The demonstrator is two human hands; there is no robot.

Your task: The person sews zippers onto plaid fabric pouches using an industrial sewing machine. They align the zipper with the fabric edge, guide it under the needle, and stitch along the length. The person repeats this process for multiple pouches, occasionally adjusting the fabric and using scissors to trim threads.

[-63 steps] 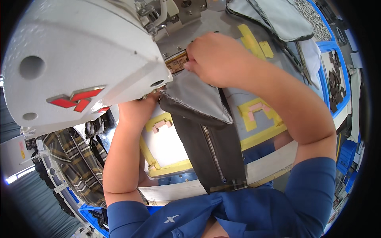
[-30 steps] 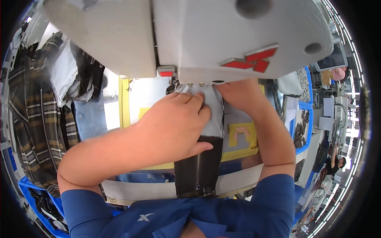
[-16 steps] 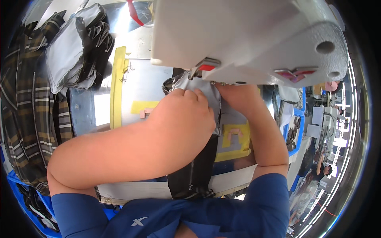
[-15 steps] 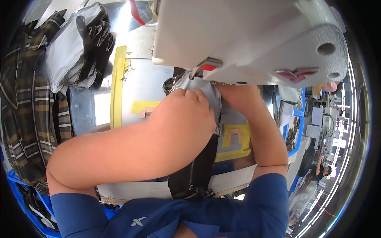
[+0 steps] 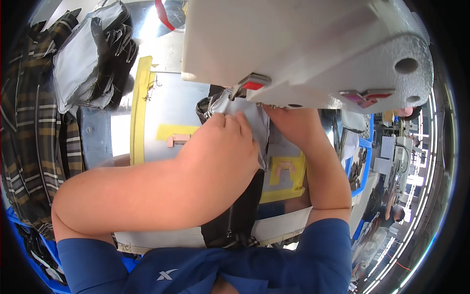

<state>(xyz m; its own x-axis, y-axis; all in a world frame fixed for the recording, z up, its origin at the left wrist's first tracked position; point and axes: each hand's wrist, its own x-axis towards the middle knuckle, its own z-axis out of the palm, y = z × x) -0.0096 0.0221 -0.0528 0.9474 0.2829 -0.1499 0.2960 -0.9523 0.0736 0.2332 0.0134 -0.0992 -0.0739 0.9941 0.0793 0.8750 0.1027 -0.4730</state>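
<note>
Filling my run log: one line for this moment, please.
left hand: on grey fabric | right hand: partly hidden by white machine head

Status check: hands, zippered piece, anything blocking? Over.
Left hand on grey cloth; right hand at its right edge, fingertips hidden. Black zippered piece extends toward the body. White machine head overhangs, blocking view there.

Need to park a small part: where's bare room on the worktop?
Bare: pale plate between the long yellow tape and the gray cloth; metal strip between that tape and the plaid cloth. Crowded: under the machine head, left hand on the gray cloth, right hand partly hidden.
</note>
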